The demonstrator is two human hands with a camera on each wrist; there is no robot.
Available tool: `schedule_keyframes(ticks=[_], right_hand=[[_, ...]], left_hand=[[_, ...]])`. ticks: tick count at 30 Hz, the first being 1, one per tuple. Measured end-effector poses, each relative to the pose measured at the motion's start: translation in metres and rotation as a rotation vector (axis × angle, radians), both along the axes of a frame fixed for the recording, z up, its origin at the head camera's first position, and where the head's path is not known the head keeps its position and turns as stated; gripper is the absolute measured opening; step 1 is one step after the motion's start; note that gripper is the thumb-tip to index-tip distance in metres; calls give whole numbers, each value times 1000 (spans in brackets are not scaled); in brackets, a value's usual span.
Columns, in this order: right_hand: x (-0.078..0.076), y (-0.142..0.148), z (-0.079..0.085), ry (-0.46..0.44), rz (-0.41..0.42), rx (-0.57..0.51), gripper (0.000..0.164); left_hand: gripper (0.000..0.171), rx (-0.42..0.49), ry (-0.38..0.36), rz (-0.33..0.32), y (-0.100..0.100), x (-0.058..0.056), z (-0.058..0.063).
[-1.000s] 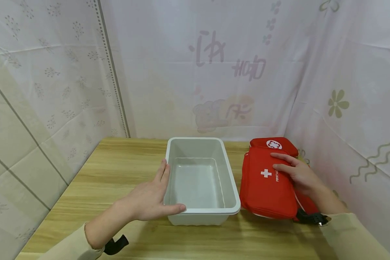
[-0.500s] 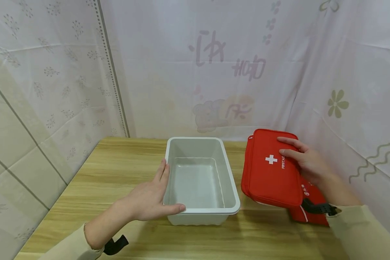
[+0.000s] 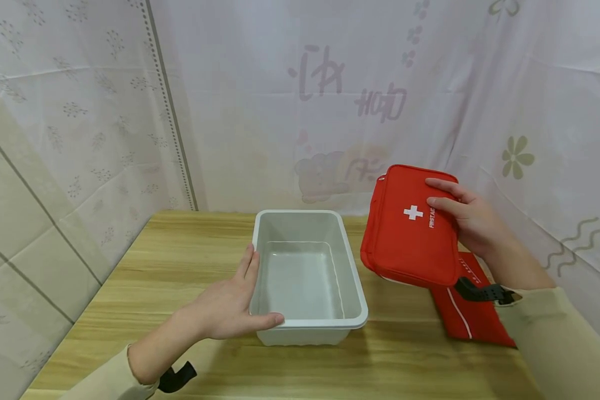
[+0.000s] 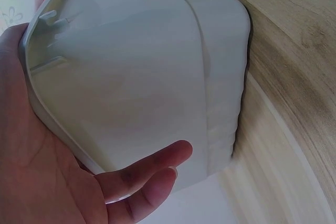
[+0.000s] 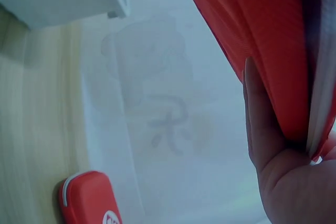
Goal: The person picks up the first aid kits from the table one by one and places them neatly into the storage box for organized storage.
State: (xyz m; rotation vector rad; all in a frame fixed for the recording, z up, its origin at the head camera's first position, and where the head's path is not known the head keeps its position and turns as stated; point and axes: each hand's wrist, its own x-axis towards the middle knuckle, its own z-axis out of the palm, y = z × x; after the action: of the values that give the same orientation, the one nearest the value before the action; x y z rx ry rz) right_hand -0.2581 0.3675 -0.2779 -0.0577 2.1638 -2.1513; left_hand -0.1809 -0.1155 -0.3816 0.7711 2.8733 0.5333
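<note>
My right hand (image 3: 480, 222) grips a red first aid bag (image 3: 405, 239) with a white cross by its right side, holding it tilted above the table to the right of the bin. In the right wrist view, fingers lie along one red face of the bag, near its pale zip edge. My left hand (image 3: 225, 308) rests at the near left corner of a light grey plastic bin (image 3: 320, 323), thumb stretched along the front rim. The left wrist view shows its fingers (image 4: 152, 166) beside the outer wall. The bin's visible floor is bare.
A flat red pouch (image 3: 457, 314) lies on the wooden table (image 3: 180, 250) under my right forearm. A small red case (image 5: 92, 198) with a white emblem appears in the right wrist view. Patterned curtains (image 3: 260, 111) hang behind and at both sides.
My right hand has lifted the first aid bag off the red things beneath and raised it well above the table, uncovering more of the flat pouch. The left hand and bin have stayed put.
</note>
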Motion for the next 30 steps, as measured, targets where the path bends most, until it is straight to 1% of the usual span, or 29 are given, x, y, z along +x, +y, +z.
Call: schedule_keyframes(ticks=[4, 9, 15, 21, 25, 30], right_hand=[[-1, -11, 8, -13, 11, -20, 57], [-3, -26, 13, -22, 26, -3, 57], [-10, -48, 11, -39, 39, -14, 55], [-12, -73, 12, -53, 87, 0, 55], [-14, -91, 14, -51, 111, 0, 55], [-20, -112, 14, -42, 143, -2, 54]], left_hand=[[130, -2, 16, 1, 0, 0, 0], [130, -4, 32, 3, 0, 0, -1], [130, -1, 16, 5, -1, 0, 0], [129, 4, 23, 2, -1, 1, 0], [128, 9, 8, 5, -1, 0, 0], [129, 2, 25, -1, -1, 0, 0]])
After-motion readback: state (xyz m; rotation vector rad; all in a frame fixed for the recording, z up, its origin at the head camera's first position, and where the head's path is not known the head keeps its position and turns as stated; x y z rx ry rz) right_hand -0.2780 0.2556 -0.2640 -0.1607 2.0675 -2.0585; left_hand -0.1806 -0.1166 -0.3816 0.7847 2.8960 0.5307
